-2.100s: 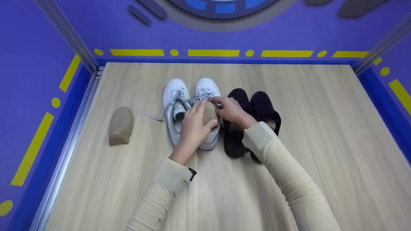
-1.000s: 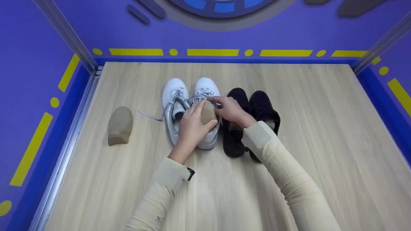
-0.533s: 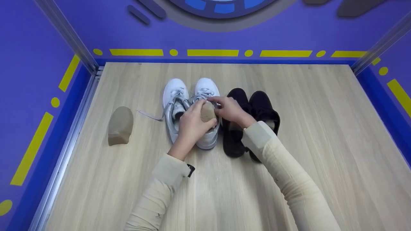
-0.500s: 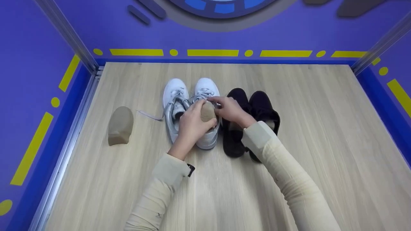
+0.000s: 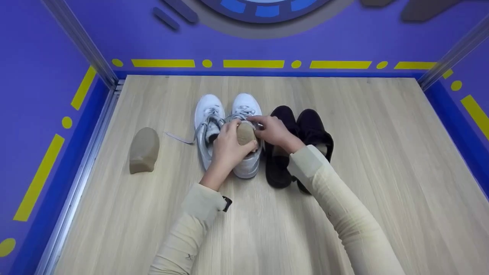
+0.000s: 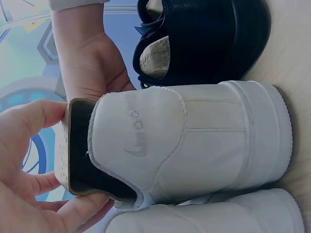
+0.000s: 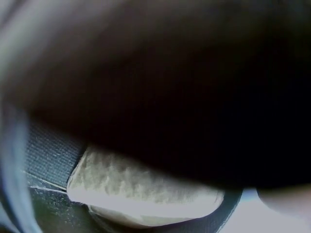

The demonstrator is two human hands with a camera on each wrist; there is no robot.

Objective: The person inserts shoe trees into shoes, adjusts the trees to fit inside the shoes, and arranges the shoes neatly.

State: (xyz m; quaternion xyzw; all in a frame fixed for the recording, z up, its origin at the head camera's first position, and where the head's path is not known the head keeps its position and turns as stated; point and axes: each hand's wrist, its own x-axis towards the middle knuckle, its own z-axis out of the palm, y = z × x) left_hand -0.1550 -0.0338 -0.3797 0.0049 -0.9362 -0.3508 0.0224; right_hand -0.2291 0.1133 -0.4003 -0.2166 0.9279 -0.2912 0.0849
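Note:
My left hand (image 5: 228, 146) grips a tan molded shoe insert (image 5: 246, 133) at the opening of the right white sneaker (image 5: 247, 168). In the left wrist view the insert (image 6: 62, 150) protrudes above the heel collar, held between thumb and fingers; its lower end is hidden inside the shoe. My right hand (image 5: 276, 131) pinches the sneaker's opening near the tongue and laces, its fingertips partly hidden. The left white sneaker (image 5: 208, 109) stands alongside, laces loose. A second tan insert (image 5: 144, 149) lies on the board at the left.
Two black shoes (image 5: 283, 116) stand just right of the sneakers, with tan inserts visible inside, such as this insert (image 7: 141, 184) in the right wrist view. A loose lace (image 5: 178, 137) trails left across the wooden board (image 5: 382, 152). Purple walls (image 5: 248, 47) bound the back and sides.
My left hand and the insert have shifted slightly left, the insert still at the sneaker's opening. The right hand and the shoes have stayed in place.

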